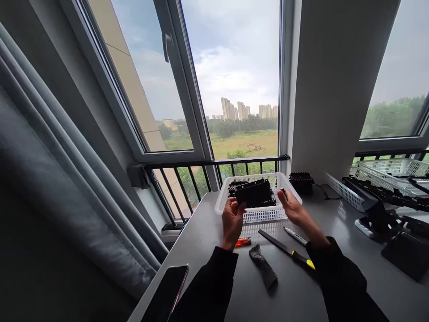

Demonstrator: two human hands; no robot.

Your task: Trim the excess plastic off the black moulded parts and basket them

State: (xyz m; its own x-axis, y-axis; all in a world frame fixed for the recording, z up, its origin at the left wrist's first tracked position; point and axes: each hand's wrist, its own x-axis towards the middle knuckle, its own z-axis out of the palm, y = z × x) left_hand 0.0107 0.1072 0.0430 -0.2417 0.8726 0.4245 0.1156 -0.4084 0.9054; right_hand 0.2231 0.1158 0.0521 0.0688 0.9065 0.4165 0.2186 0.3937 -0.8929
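Note:
My left hand [232, 219] is closed on the left end of a flat black plastic part [254, 195], held just above a white plastic basket [264, 215] that contains more black parts. My right hand [292, 206] is at the part's right end, with its fingers curled near the edge; whether it grips the part I cannot tell. Both arms are in black sleeves.
On the grey table lie a black blade with a yellow-tipped handle [287, 250], a white pen [295, 235], a small orange tool [242, 242], a dark cloth [263, 266] and a phone [166, 293]. More white baskets [395, 167] and black parts stand at the right. A railing and windows are behind.

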